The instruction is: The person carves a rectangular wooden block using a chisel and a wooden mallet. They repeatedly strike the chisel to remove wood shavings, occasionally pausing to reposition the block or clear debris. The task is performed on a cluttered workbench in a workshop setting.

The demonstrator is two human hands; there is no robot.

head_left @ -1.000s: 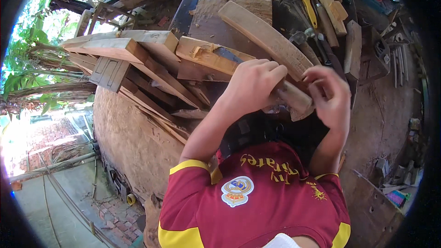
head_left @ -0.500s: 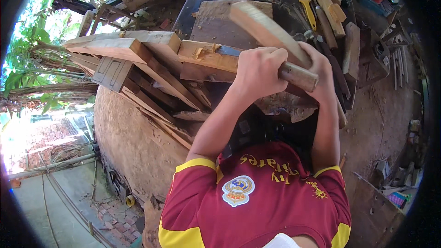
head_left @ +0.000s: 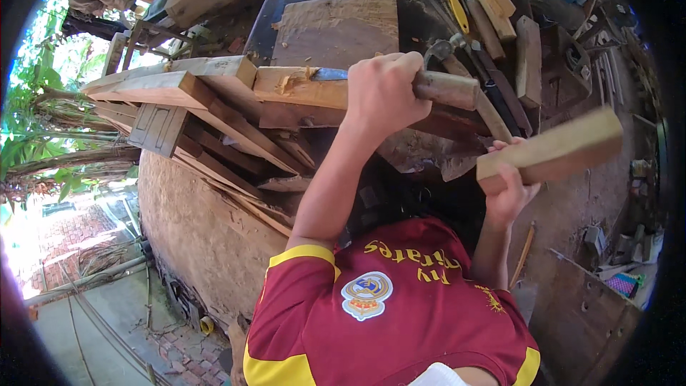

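Note:
My left hand [head_left: 386, 94] is closed around the wooden handle of a chisel [head_left: 456, 91]. The blade lies low along the top of a wooden workpiece [head_left: 296, 93], where a lifted curl of wood shows just past the tip. At the right, away from the chisel, my right hand [head_left: 509, 196] grips a thick wooden block [head_left: 557, 149], its fingers wrapped round the near end. The block is tilted and slightly blurred by motion.
Long timbers [head_left: 207, 89] stick out to the left beside the workpiece. On the dark bench, a flat board [head_left: 336, 25] lies beyond my left hand. A yellow-handled brush [head_left: 454, 6], a hammer [head_left: 441, 50] and several wooden pieces crowd the bench's right side.
The wooden block has swung from above the chisel handle down to the right, with my right hand still holding it. My left hand keeps its grip on the chisel.

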